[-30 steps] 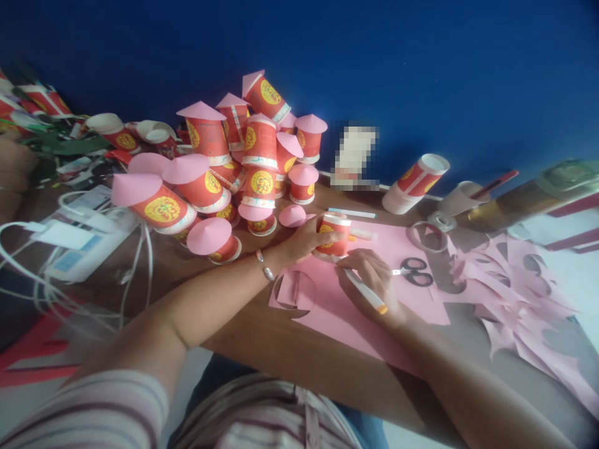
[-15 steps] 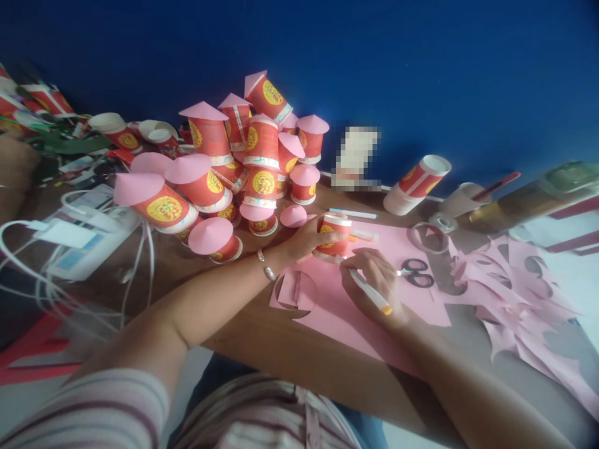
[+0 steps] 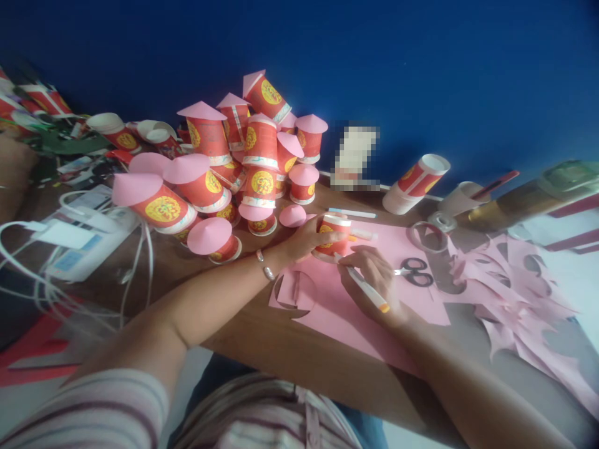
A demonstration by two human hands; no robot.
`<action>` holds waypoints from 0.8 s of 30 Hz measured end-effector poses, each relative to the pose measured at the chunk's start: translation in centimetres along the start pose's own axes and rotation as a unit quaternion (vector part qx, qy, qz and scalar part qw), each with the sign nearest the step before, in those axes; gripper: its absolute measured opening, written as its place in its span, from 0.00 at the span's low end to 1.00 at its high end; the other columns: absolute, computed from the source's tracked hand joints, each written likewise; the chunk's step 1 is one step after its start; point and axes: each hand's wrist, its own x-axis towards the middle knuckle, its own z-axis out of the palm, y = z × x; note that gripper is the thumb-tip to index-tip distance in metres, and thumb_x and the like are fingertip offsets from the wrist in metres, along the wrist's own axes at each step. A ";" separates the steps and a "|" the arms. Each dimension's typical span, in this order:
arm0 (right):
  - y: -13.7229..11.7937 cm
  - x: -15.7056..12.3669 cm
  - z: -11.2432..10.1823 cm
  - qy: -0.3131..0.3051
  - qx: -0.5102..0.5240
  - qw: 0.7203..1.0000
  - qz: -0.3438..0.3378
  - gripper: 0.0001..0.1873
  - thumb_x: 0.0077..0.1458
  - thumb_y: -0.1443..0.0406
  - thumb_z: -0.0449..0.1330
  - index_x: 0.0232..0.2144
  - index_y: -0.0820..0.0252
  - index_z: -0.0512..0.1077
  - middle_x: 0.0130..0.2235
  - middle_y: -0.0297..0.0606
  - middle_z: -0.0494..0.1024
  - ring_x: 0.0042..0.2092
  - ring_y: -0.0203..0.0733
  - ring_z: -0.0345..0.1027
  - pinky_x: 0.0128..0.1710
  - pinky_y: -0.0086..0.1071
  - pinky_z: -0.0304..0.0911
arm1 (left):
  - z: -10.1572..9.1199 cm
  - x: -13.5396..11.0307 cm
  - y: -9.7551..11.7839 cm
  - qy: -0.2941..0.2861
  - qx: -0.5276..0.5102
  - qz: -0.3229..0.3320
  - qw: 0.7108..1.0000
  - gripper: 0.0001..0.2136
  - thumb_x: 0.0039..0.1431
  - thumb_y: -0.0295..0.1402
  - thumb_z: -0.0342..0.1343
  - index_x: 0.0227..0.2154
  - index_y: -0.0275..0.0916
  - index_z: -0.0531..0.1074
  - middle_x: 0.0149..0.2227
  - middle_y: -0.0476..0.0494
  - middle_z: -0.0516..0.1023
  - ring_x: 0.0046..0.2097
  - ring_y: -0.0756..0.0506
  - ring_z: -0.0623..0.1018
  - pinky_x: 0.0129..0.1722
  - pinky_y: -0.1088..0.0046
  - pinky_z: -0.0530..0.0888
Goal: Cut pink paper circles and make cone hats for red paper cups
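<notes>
My left hand [image 3: 311, 238] is wrapped round a red paper cup [image 3: 334, 242] with a yellow emblem and white rims, held over pink paper [image 3: 337, 305]. In my right hand [image 3: 374, 277] is a white marker [image 3: 367, 288] with an orange end pointing back toward me. The marker's tip is at the lower part of the cup, partly hidden by my fingers; I cannot tell whether it touches. Black-handled scissors [image 3: 417, 272] lie on the paper right of my right hand. A cut pink disc [image 3: 299, 290] lies below my left hand.
Several red cups with pink cone tops [image 3: 209, 237] are piled at the back left. A white power strip [image 3: 82, 240] with cables lies farther left. Stacked cups [image 3: 416, 184], a tape roll [image 3: 428, 237] and pink paper scraps [image 3: 510, 293] are on the right.
The marker and my right hand have shifted slightly left, toward the lower part of the cup. My left hand keeps its hold on the cup.
</notes>
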 end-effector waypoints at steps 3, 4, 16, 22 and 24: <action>-0.1 0.1 -0.1 -0.002 -0.001 1.000 0.005 0.10 0.60 0.74 0.61 0.39 0.53 0.71 0.30 0.32 0.79 0.33 0.43 0.77 0.38 0.40 0.74 | -0.1 0.0 -0.2 0.000 -0.004 -0.012 1.000 0.21 0.52 0.40 0.70 0.45 0.37 0.74 0.35 0.45 0.77 0.36 0.49 0.78 0.34 0.75 0.77; 0.0 0.1 -0.1 0.000 -0.002 1.000 0.006 0.10 0.60 0.74 0.61 0.39 0.53 0.71 0.30 0.32 0.79 0.34 0.43 0.77 0.38 0.40 0.74 | -0.1 0.0 -0.2 0.000 -0.005 -0.015 1.000 0.21 0.52 0.40 0.70 0.45 0.37 0.74 0.35 0.46 0.77 0.36 0.49 0.78 0.34 0.75 0.77; 0.7 -1.0 0.6 0.020 -0.036 0.999 0.014 0.11 0.59 0.74 0.61 0.38 0.52 0.69 0.29 0.30 0.77 0.33 0.43 0.77 0.42 0.41 0.75 | -0.1 -0.4 0.1 0.014 -0.024 -0.055 0.998 0.25 0.52 0.40 0.71 0.51 0.41 0.71 0.45 0.42 0.78 0.40 0.45 0.80 0.38 0.65 0.83; 0.4 -0.8 0.6 0.020 -0.037 0.999 0.017 0.12 0.57 0.76 0.61 0.36 0.53 0.68 0.28 0.28 0.77 0.31 0.40 0.76 0.42 0.40 0.75 | -0.3 -0.2 -0.4 0.005 -0.024 -0.009 1.000 0.22 0.54 0.40 0.70 0.49 0.39 0.72 0.44 0.43 0.78 0.41 0.47 0.80 0.40 0.70 0.81; 0.2 -0.8 0.6 0.020 -0.037 0.999 0.015 0.12 0.57 0.76 0.60 0.36 0.54 0.68 0.28 0.28 0.76 0.31 0.40 0.75 0.42 0.40 0.75 | -0.3 -0.1 -0.5 0.002 -0.022 -0.002 1.000 0.21 0.54 0.39 0.69 0.49 0.39 0.73 0.44 0.43 0.78 0.42 0.47 0.80 0.42 0.69 0.81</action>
